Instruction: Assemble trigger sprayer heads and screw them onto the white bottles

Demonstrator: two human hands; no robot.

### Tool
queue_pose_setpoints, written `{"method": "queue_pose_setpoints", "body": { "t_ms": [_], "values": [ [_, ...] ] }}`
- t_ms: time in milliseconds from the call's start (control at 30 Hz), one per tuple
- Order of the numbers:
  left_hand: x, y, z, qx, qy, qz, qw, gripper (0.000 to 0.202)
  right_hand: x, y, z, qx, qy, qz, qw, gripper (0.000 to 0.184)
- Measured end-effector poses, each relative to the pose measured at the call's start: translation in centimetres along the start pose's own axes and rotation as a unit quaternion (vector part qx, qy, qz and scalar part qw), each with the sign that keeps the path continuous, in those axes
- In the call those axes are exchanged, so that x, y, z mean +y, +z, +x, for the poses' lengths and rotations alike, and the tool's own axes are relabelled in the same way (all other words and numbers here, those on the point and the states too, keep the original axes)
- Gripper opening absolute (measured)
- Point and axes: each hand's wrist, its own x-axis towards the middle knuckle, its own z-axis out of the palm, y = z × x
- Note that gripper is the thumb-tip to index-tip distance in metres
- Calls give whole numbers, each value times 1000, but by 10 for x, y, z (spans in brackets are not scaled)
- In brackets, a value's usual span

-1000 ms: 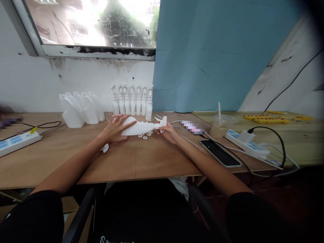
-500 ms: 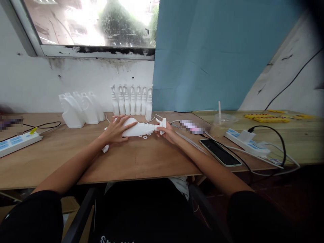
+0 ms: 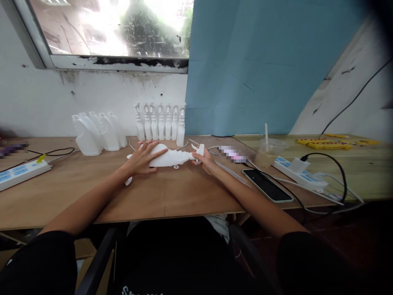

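A white plastic bottle [image 3: 168, 158] lies on its side over the wooden table, its neck to the right. My left hand [image 3: 143, 158] is wrapped over the bottle's body, a ring on one finger. At the neck, the fingers of my right hand [image 3: 205, 160] close around a white trigger spray head [image 3: 201, 151] that sits on the bottle. A small white ring [image 3: 176, 166] lies just below the bottle. Beside my left wrist is a white piece [image 3: 128, 180], partly covered by the hand.
Several spray bottles [image 3: 161, 123] stand in a row by the wall. Left of them are several white bottles without spray heads [image 3: 89, 137]. To the right lie a phone [image 3: 267, 185], a power strip [image 3: 299, 174] with cables, and a drink cup [image 3: 266, 152].
My right hand and the spray head have shifted slightly right and turned. The bottle has moved a little, now covering some of the small rings. My left hand stays on the bottle.
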Motion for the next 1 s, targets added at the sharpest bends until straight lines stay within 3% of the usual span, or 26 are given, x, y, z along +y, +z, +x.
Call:
{"method": "queue_pose_setpoints", "body": {
  "t_ms": [133,300,467,600,767,1000],
  "values": [
    [1,0,0,4,-1,4,1000,81,-2,2,-1,-22,-22,-13,999,54],
    [2,-1,1,5,2,1,1000,81,-1,0,0,20,-9,-44,999,50],
    [2,1,0,9,3,0,1000,81,0,0,-1,-12,-18,-22,1000,54],
    [3,1,0,5,4,7,1000,82,1,-1,0,19,-7,-40,999,48],
    [3,0,0,4,1,18,1000,81,2,-2,1,-15,-16,-34,999,55],
    [5,0,1,4,-1,10,1000,81,0,1,-1,11,-1,-47,999,53]
  ]
}}
